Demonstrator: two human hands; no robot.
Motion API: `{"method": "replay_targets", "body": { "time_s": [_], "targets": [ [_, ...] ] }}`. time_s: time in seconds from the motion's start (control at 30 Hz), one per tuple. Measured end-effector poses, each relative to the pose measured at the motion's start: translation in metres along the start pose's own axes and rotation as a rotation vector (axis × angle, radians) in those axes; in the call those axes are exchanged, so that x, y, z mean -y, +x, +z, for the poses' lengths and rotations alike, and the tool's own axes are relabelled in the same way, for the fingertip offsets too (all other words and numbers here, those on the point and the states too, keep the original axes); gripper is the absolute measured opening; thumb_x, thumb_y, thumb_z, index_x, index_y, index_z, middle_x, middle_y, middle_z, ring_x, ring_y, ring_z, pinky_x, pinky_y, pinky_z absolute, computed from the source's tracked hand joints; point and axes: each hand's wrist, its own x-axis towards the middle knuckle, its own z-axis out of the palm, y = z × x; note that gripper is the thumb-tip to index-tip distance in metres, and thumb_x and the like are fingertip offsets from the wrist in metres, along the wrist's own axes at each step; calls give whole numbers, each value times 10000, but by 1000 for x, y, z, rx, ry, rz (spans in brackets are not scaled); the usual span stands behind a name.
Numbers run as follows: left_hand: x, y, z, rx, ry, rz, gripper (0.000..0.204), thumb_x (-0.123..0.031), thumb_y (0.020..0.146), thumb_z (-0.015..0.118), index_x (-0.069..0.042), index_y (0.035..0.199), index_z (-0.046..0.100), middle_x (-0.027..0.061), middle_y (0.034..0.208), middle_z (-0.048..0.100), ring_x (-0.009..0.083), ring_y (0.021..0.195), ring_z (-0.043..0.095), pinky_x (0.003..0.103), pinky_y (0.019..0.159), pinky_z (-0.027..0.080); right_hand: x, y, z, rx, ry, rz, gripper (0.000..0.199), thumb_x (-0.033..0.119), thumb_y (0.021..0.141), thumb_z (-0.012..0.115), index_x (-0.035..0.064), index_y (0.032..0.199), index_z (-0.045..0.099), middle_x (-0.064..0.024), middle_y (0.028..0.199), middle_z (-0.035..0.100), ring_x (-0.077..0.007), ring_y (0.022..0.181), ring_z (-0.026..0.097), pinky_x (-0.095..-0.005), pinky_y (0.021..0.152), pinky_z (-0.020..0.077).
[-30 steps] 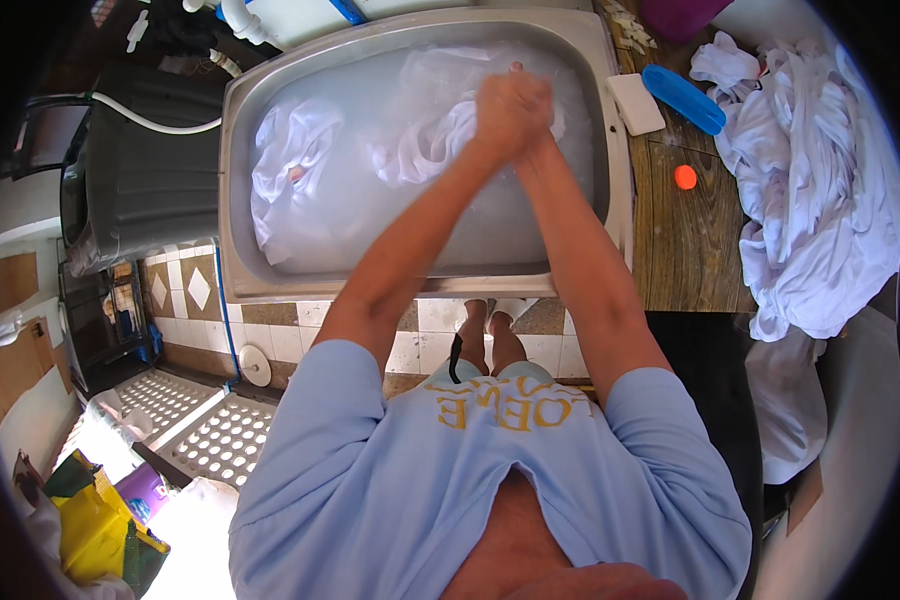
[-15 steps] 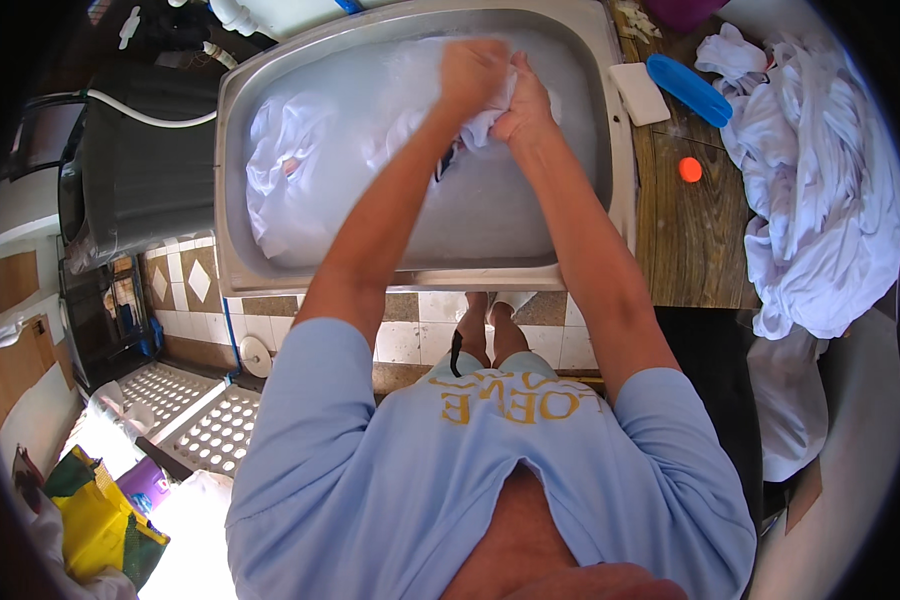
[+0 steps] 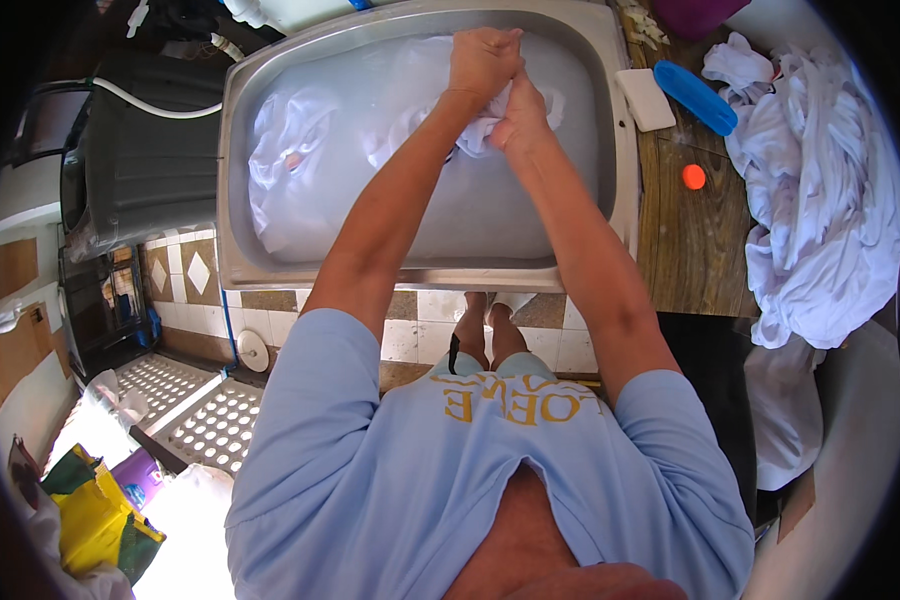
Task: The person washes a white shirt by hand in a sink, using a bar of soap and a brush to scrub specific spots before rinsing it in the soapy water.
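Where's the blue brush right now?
In the head view, the blue brush lies on the wooden counter right of the sink, between the white soap bar and the pile of white clothes.

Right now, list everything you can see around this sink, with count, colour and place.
sink: one, steel, centre top, filled with cloudy water
white cloth: one, gripped in both hands above the water
soaking laundry: white, left part of the sink
soap bar: one, white, on the wooden counter right of the sink
brush: one, blue, beside the soap bar
small round thing: one, orange, on the counter
pile of clothes: white, far right
bin: one, dark grey, left of the sink
left hand: shut on the cloth
right hand: shut on the cloth
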Motion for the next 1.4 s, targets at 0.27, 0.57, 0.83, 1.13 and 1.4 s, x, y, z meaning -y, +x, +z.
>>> {"method": "replay_targets", "body": {
  "time_s": [0.27,0.57,0.83,1.13,1.4],
  "targets": [
    [22,-15,-6,-183,-107,116,273,-148,806,669,17,610,574,98,498,466,127,486,395,321,479,376,6,-10,4,-103,-81,1,440,523,899,507,85,920,539,-57,854,546,-214,778,539,-351,696,479],
    [22,-21,-96,-12,-933,-447,389,-439,870,621,-102,678,585,-21,628,551,77,543,491,238,493,419,46,16,-25,363,-247,-184,109,140,786,606,79,836,532,-36,808,541,-187,795,541,-313,779,450],
    [17,-29,-102,-23,-993,-395,288,-364,890,618,-113,751,602,-25,671,575,58,584,527,228,523,453,49,-3,-12,464,-284,-220,194,23,734,663,105,865,546,-1,818,575,-123,783,558,-251,742,447],
    [13,-33,-116,386,-633,-529,227,-291,821,709,-76,853,646,12,779,633,105,702,603,262,642,502,52,-6,-9,523,-318,-260,268,-26,722,681,107,929,574,-7,862,590,-121,815,572,-252,770,462],
    [15,-33,-104,267,-817,-481,270,-285,869,640,-40,984,647,41,868,667,119,767,626,261,690,502,56,-1,-13,446,-584,-397,253,-9,732,682,76,952,589,-30,904,616,-148,830,596,-272,755,478]
  ]
}}
